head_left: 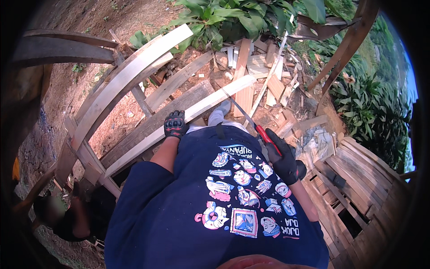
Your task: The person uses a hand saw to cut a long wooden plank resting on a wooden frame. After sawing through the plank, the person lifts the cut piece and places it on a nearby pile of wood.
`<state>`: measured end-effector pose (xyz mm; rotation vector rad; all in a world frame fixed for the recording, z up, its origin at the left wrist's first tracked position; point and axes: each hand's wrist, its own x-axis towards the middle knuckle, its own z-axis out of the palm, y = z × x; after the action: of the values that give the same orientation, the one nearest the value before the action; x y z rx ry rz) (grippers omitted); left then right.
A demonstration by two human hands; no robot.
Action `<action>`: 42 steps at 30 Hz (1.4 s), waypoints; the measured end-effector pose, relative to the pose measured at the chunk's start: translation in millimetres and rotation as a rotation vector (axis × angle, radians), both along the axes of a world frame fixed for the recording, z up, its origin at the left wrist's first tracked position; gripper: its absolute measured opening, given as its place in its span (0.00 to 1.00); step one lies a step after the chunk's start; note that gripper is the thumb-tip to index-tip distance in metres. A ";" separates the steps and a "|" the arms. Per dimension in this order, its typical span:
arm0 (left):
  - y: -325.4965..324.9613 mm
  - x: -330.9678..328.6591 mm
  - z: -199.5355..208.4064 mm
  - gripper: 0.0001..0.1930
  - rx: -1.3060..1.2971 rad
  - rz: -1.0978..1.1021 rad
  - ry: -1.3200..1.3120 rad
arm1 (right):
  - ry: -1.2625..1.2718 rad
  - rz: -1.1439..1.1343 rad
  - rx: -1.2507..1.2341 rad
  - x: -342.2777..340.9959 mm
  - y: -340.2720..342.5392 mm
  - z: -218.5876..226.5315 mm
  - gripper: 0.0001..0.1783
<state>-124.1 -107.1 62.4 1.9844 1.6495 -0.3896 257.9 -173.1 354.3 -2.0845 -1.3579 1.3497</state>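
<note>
A long pale wooden plank runs slantwise in front of me over a weathered grey board. My left hand, in a black glove with red marks, is closed over the plank's edge and presses on it. In a dark glove, my right hand grips the red handle of a handsaw. The saw's thin blade reaches up and left, and its tip end lies at the plank near the far end. Whether its teeth have cut into the wood is too small to tell.
A rough wooden frame with a long pale beam stands at left. Offcuts lie heaped on the dirt ahead, below leafy plants. Stacked boards stand at right. Another person is at lower left. My foot is under the plank.
</note>
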 end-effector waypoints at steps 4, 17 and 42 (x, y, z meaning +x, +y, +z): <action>4.9 4.5 8.3 0.30 -0.039 0.020 0.013 | -0.023 0.053 -0.014 -1.0 5.4 4.0 0.26; 3.0 4.6 6.5 0.29 -0.014 0.007 0.019 | -0.036 0.109 0.358 -56.8 90.6 -198.1 0.24; 1.3 5.0 6.6 0.30 -0.003 0.015 0.030 | -0.021 0.169 0.205 -60.3 114.1 -186.2 0.27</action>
<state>-119.1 -105.8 69.0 1.9717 1.6808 -0.4177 197.5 -59.0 168.0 -1.8901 -1.6384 1.1957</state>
